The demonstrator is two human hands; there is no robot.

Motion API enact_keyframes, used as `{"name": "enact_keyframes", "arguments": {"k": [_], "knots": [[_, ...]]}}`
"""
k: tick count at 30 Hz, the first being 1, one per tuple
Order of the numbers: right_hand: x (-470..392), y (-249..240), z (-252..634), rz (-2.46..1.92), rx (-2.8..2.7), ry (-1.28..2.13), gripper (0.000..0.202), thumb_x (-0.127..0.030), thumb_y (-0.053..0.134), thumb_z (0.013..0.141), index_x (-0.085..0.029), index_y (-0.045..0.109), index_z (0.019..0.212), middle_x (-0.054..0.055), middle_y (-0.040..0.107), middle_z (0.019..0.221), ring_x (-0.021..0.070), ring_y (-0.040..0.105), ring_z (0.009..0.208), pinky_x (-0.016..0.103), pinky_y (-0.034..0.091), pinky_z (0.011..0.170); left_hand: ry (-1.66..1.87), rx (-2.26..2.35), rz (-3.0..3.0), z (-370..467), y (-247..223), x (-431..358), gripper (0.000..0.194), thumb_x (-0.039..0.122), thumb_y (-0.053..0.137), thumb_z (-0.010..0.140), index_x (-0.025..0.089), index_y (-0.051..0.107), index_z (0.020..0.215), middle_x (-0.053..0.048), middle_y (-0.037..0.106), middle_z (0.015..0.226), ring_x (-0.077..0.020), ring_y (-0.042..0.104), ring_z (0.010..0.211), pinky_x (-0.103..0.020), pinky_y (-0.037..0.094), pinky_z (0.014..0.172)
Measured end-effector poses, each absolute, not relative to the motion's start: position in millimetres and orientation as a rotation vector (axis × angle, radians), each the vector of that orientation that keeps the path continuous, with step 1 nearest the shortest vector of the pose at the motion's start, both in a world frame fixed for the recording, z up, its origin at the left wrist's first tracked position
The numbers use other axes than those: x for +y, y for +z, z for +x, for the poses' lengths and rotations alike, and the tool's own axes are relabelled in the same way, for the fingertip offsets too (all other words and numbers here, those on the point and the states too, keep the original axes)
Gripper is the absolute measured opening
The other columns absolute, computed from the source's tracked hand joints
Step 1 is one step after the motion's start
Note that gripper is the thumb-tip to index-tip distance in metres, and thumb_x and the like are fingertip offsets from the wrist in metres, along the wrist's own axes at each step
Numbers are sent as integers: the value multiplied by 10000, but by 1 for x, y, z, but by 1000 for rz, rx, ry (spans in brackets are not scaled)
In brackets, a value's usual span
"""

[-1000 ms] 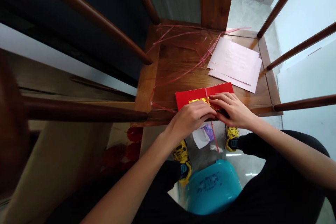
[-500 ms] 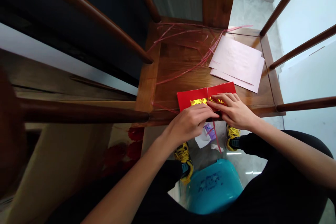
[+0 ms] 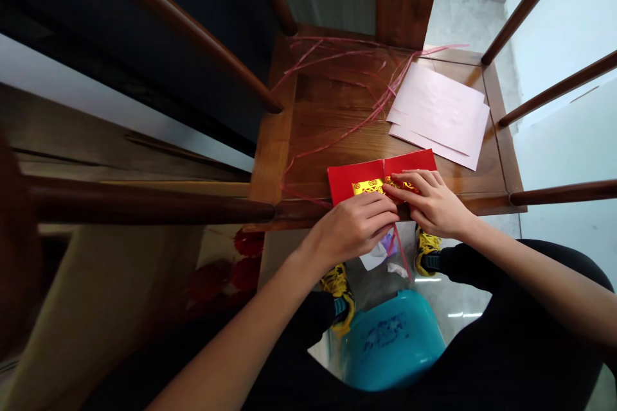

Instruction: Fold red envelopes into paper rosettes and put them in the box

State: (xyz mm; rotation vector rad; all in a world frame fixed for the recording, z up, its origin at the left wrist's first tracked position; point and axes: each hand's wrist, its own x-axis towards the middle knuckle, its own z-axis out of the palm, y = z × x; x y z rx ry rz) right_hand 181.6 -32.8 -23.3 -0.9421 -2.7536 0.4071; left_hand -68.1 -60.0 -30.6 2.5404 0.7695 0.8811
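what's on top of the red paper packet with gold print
A thin pink strip crosses the red paper packet with gold print. The left hand and right hand cover part of its near side; whatever lies beneath them is hidden.

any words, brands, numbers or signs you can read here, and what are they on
None can be read for certain.
Red packet: gold print, partly hidden, too small.
Blue stool: dark blue marks, too blurred.
Pale sheets: faint marks, unreadable.
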Motion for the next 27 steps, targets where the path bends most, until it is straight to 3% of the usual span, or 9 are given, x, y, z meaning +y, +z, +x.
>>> {"name": "enact_keyframes", "arguments": {"k": [11, 19, 25, 27], "knots": [[-33, -25, 181, -966, -2735, 443, 643, -127, 486, 972, -244, 503, 1604, 134, 578, 1557, 322, 492, 1405, 560, 426, 1137, 999, 900, 2682, -61, -44, -76, 152, 163, 640, 1023, 167, 684, 1168, -99, 817, 1119, -242, 792, 1074, -393, 656, 974], [-36, -24, 177, -965, -2671, 398, 514, -242, 517, 1037, -231, 562, 1549, 152, 628, 1478, 328, 535, 1330, 549, 475, 1077, 782, 920, 2650, -64, -30, -72, 360, 58, 561, 1003, 172, 567, 1344, -117, 752, 1285, -267, 725, 1206, -441, 615, 1056], [-36, -16, 165, -999, -2688, 301, 433, -501, 592, 1050, -202, 684, 1348, 168, 679, 1330, 338, 558, 1164, 530, 535, 948, 688, 1064, 2316, -75, -15, -63, 283, 197, 750, 918, 214, 565, 1132, -99, 714, 1164, -298, 690, 1118, -486, 620, 963], [-35, -13, 160, -974, -2734, 203, 431, -520, 569, 1061, -181, 700, 1292, 176, 689, 1277, 331, 552, 1114, 510, 543, 912, 596, 1067, 2267, -85, -10, -60, 256, 209, 766, 907, 209, 598, 1099, -93, 714, 1154, -300, 683, 1125, -500, 607, 995]]}}
